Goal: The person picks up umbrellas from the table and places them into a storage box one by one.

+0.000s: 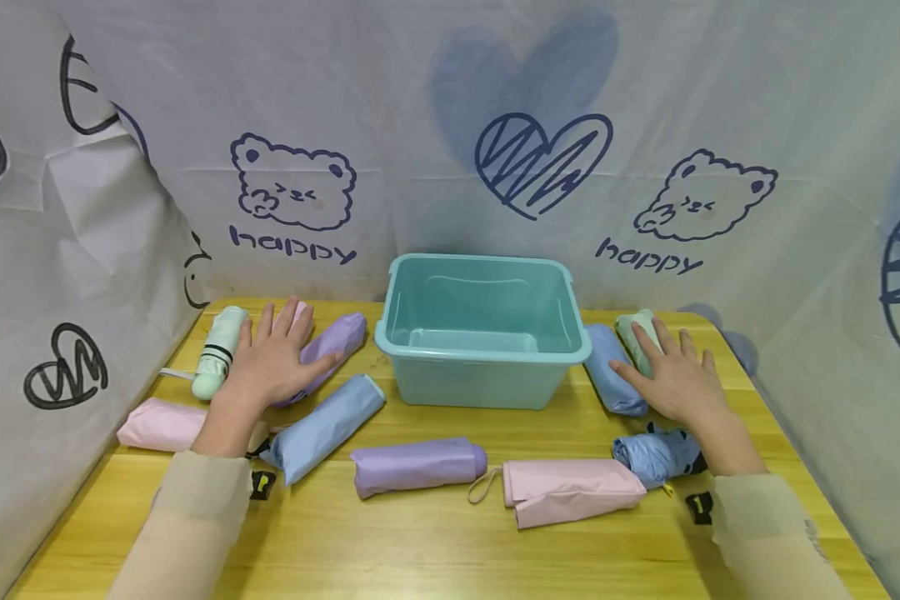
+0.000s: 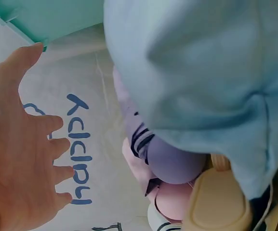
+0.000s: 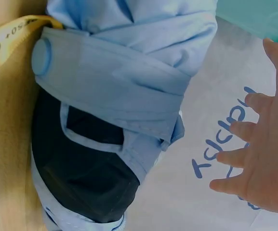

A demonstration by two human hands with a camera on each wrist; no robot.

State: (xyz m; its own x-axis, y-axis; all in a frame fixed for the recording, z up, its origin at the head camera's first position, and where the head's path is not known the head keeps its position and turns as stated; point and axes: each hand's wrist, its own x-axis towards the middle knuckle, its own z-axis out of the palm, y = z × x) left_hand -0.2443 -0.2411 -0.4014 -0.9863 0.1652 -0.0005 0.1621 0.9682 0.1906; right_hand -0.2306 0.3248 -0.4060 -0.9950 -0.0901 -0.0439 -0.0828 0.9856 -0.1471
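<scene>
My left hand, fingers spread, is held over several folded umbrellas and grips nothing. Around it in the head view are a mint umbrella, a purple umbrella, a light blue umbrella and a pale pink umbrella. Another pink umbrella is mostly hidden behind its fingers. My right hand, also spread and holding nothing, is above the right group: a blue umbrella, a mint umbrella partly covered by the fingers, and a blue umbrella with black parts.
A teal plastic bin stands at the back middle of the wooden table. In front of it lie a purple umbrella and a pink umbrella with a wrist loop. A printed white cloth hangs behind the table.
</scene>
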